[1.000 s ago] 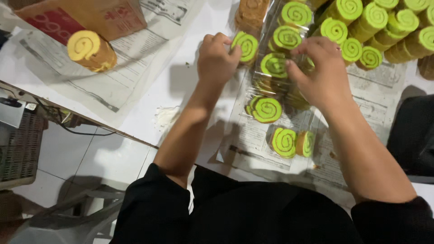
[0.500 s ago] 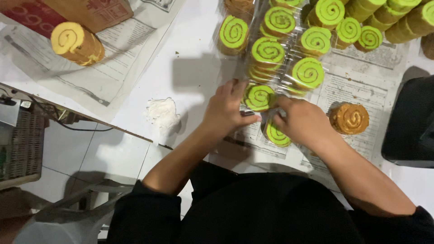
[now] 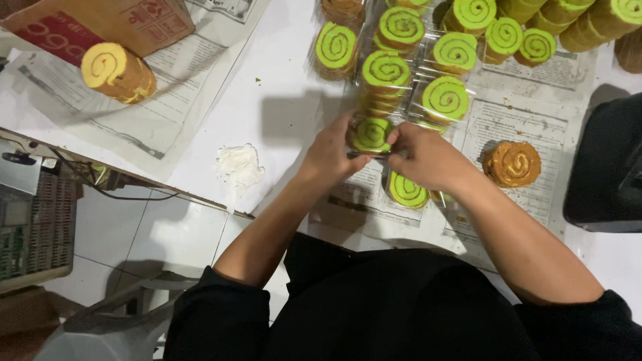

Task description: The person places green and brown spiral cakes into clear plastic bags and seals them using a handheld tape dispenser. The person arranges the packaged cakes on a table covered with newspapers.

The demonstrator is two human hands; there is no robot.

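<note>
A white table is carrying everything here, with sheets of newspaper spreading over most of its top and a pale tiled floor showing beyond its near left edge. A cardboard box is sitting at the far left corner, and a dark bag-like shape is lying at the right edge. Rows of green swirl rolls are crowding the far right corner. A yellow swirl roll is lying beside the box, a brown swirl roll is resting just right of the hands, and a crumpled white wad is lying near the table's near edge.

The left hand and right hand are meeting around a green swirl slice at the near end of a clear plastic tray towards the middle of the table. Both are curling closed, fingertips pinching the slice or its wrap from either side; which of the two they are gripping I cannot tell. Another green slice is lying just under the right hand.

The slice is looking light, soft and easily crushed, and the film slippery and crinkly, so holding gently at the rim seems wisest.
</note>
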